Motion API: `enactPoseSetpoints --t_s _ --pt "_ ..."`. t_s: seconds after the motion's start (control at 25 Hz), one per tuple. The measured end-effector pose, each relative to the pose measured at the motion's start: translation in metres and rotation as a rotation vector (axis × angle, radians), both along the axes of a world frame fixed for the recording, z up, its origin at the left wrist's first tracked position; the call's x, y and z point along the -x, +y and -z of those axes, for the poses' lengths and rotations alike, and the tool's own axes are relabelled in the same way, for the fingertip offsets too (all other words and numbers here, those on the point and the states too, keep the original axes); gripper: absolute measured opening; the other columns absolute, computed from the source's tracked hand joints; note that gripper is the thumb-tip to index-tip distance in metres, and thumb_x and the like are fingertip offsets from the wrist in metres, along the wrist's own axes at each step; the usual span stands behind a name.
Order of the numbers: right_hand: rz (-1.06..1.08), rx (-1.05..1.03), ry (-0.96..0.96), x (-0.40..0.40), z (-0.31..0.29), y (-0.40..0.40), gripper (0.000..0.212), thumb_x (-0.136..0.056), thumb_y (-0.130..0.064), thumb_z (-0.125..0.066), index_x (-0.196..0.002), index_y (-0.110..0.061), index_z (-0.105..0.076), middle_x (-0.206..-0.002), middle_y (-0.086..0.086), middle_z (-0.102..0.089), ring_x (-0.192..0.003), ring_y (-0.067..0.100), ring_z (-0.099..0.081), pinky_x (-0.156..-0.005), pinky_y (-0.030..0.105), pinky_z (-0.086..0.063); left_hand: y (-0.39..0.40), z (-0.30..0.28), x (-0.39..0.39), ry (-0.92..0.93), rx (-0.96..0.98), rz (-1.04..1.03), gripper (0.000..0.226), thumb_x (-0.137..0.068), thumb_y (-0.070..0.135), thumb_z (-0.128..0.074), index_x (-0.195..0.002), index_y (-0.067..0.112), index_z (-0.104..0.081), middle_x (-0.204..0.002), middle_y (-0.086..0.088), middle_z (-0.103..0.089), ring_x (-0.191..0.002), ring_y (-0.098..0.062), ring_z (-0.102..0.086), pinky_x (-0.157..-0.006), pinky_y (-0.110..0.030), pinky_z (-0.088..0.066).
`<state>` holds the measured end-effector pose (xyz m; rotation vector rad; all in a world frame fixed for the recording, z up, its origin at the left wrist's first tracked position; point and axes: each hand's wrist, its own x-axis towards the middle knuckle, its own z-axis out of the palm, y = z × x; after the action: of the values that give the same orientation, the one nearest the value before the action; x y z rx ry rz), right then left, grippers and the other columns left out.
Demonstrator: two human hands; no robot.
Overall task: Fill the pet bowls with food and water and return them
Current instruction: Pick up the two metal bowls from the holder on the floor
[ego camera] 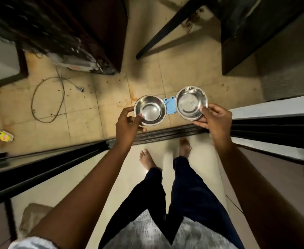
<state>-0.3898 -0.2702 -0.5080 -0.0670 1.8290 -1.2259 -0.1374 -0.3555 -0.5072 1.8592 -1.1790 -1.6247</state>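
Two steel bowls up, left bowl [150, 110] and right bowl [191, 102], both empty. Left hand [128, 124] pinching one rim, right hand [215, 119] the other, arms outstretched above the floor [93, 105].

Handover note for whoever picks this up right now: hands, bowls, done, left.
Left hand grips the left steel bowl by its rim, thumb inside.
Right hand pinches the right steel bowl at its rim.
Both bowls are held in the air above the tiled floor, just past the sliding door track. The blue bowl stand sits on the floor below, showing between them.
Done: bowls are out of the stand. Both look empty, no food or water visible.
Left: fill one with food, one with water, set both back in the stand.
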Motion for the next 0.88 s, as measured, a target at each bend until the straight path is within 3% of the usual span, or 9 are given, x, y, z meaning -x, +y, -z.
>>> enactPoseSetpoints --t_s 0.16,0.28,0.44,0.56,0.68,0.88 --pt "0.089 0.081 0.033 -0.022 -0.103 0.038 0.005 -0.094 -0.007 -0.07 -0.092 -0.011 -0.067 -0.088 0.019 -0.072 -0.059 0.018 -0.075 -0.054 0.029 -0.062 0.006 -0.091 -0.013 0.143 0.04 0.071 0.03 -0.09 0.013 -0.066 -0.119 0.014 -0.057 -0.081 -0.023 -0.062 -0.051 -0.022 -0.07 -0.063 -0.031 -0.06" --pt "0.121 0.085 0.086 -0.033 -0.141 0.061 0.009 -0.093 -0.008 -0.072 -0.1 -0.004 -0.067 -0.089 0.019 -0.071 -0.058 0.019 -0.075 -0.053 0.028 -0.062 0.011 -0.125 -0.015 0.161 0.111 0.171 0.027 -0.09 0.012 -0.066 -0.116 0.018 -0.057 -0.079 -0.017 -0.067 -0.054 -0.019 -0.071 -0.061 -0.03 -0.059" --pt "0.171 0.11 0.09 -0.039 -0.179 0.091 0.028 -0.091 -0.01 -0.074 -0.113 0.006 -0.067 -0.084 0.019 -0.071 -0.054 0.018 -0.073 -0.054 0.029 -0.063 0.021 -0.163 -0.007 0.176 0.171 0.26 0.035 -0.089 0.019 -0.069 -0.122 0.013 -0.059 -0.086 -0.016 -0.073 -0.064 -0.013 -0.072 -0.062 -0.032 -0.06" --pt "0.211 0.121 0.116 -0.037 -0.199 0.119 0.027 -0.092 -0.014 -0.074 -0.113 0.003 -0.07 -0.088 0.023 -0.073 -0.057 0.022 -0.074 -0.057 0.03 -0.063 0.036 -0.191 0.006 0.244 0.153 0.314 0.032 -0.088 0.019 -0.07 -0.119 0.015 -0.062 -0.084 -0.013 -0.073 -0.067 -0.017 -0.074 -0.058 -0.032 -0.06" --pt "0.247 0.14 0.151 -0.029 -0.213 0.156 0.022 -0.092 -0.015 -0.074 -0.108 -0.001 -0.073 -0.076 0.019 -0.075 -0.058 0.023 -0.074 -0.058 0.031 -0.064 0.055 -0.214 0.023 0.288 0.171 0.381 0.029 -0.088 0.018 -0.07 -0.116 0.017 -0.063 -0.085 -0.012 -0.075 -0.07 -0.024 -0.076 -0.059 -0.034 -0.062" --pt "0.367 0.175 0.166 -0.007 -0.228 0.246 0.02 -0.094 -0.017 -0.072 -0.101 0.0 -0.074 -0.074 0.018 -0.074 -0.057 0.023 -0.072 -0.057 0.031 -0.064 0.111 -0.231 0.07 0.32 0.195 0.551 0.029 -0.088 0.018 -0.071 -0.115 0.018 -0.064 -0.087 -0.015 -0.075 -0.068 -0.021 -0.076 -0.062 -0.035 -0.063"
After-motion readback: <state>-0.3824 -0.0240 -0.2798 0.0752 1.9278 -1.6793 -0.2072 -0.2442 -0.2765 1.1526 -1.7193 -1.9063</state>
